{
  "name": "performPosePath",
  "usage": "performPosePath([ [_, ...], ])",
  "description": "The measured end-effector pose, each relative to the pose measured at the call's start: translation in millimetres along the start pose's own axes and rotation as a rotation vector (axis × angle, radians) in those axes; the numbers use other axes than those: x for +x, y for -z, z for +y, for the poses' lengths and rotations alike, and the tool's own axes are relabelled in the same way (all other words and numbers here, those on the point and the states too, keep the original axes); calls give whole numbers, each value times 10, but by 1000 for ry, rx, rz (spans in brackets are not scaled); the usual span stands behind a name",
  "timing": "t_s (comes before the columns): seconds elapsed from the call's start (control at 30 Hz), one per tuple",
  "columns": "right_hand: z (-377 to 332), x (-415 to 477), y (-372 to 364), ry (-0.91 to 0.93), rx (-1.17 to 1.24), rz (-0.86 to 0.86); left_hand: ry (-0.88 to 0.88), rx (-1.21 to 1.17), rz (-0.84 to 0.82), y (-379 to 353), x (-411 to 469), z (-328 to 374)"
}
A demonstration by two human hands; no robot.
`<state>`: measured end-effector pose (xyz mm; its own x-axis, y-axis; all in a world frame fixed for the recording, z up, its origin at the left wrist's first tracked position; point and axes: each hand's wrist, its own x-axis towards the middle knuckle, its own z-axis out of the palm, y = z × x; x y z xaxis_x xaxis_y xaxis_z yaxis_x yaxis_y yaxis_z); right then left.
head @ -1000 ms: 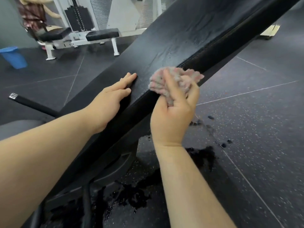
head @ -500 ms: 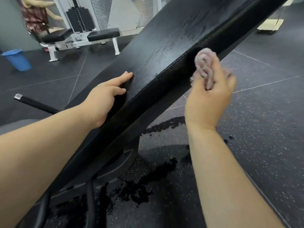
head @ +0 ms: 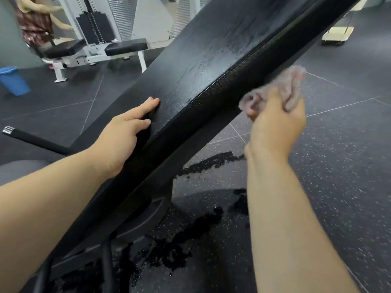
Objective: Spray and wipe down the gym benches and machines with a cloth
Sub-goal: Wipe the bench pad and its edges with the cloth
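A long black padded bench (head: pixel 211 60) slants from lower left to upper right, its top glistening wet. My left hand (head: pixel 124 132) rests flat on the pad's top with fingers straight. My right hand (head: pixel 275 123) grips a bunched pinkish-grey cloth (head: pixel 281 87) against the pad's right side edge, blurred by motion. No spray bottle is in view.
Dark wet patches (head: pixel 207 163) lie on the speckled rubber floor under the bench. A white weight machine with black pads (head: pixel 124 46) stands at the back, a person (head: pixel 36 24) beside it. A blue bin (head: pixel 13 81) sits far left. A black bar (head: pixel 33 139) juts out at left.
My right hand has slid the cloth up along the bench's side edge toward the upper right. My left hand has stayed flat on the pad.
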<state>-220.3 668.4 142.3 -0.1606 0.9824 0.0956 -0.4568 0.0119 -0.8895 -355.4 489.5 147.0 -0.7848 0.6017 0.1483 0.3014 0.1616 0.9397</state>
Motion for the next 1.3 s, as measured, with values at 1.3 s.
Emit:
performPosePath([
  [1.3, 894, -1355, -298, 325, -233, -250, 68, 248, 371, 418, -766, -586],
])
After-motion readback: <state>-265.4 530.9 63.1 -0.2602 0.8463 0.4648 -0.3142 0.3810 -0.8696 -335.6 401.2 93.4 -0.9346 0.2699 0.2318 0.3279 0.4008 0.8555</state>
